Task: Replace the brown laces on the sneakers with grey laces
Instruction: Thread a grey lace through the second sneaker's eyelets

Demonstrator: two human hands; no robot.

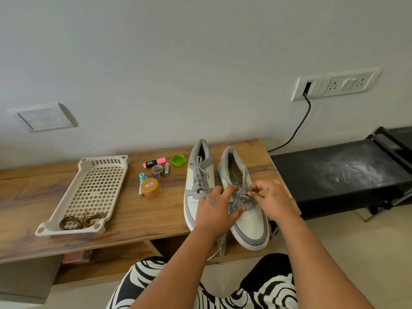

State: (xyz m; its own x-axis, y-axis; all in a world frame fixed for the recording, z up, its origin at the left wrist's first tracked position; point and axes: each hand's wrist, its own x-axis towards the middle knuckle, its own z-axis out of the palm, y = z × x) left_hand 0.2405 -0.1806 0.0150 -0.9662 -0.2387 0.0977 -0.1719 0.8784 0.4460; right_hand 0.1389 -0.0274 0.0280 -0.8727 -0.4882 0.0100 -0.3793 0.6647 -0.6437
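Two grey-and-white sneakers stand side by side on the wooden table [133, 217], toes toward me. The left sneaker [199, 175] carries a tied grey lace. Over the lower eyelets of the right sneaker [252, 221], my left hand [215, 210] rests on the shoe with fingers curled around a grey lace [242, 198]. My right hand [270, 197] pinches the lace at an eyelet. A loose lace end hangs off the table's front edge under my left wrist. The brown laces [82, 219] lie bundled in the near end of a cream perforated tray [98, 188].
Between tray and shoes lie a pink highlighter [155, 162], green cap [178, 160], tape roll [157, 171], battery [166, 168], teal bottle [142, 177] and orange-lidded jar [151, 188]. A black bench [334, 172] stands to the right. A cable [296, 130] drops from the wall socket.
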